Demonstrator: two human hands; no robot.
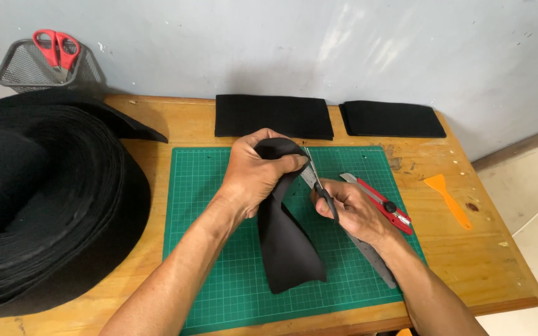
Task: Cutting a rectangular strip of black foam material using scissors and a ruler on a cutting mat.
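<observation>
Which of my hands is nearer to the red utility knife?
Right. The right hand, holding scissors, lies just beside the red utility knife; the left hand grips black fabric farther away.

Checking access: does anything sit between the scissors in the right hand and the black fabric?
Nothing visible does. The right hand holds the scissors with the blades right at the black fabric, gripped by the left hand.

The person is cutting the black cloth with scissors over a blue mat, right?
Not quite: the mat is green, not blue, as the head view shows. The left hand holds the black cloth and the right hand works the scissors over it.
</observation>
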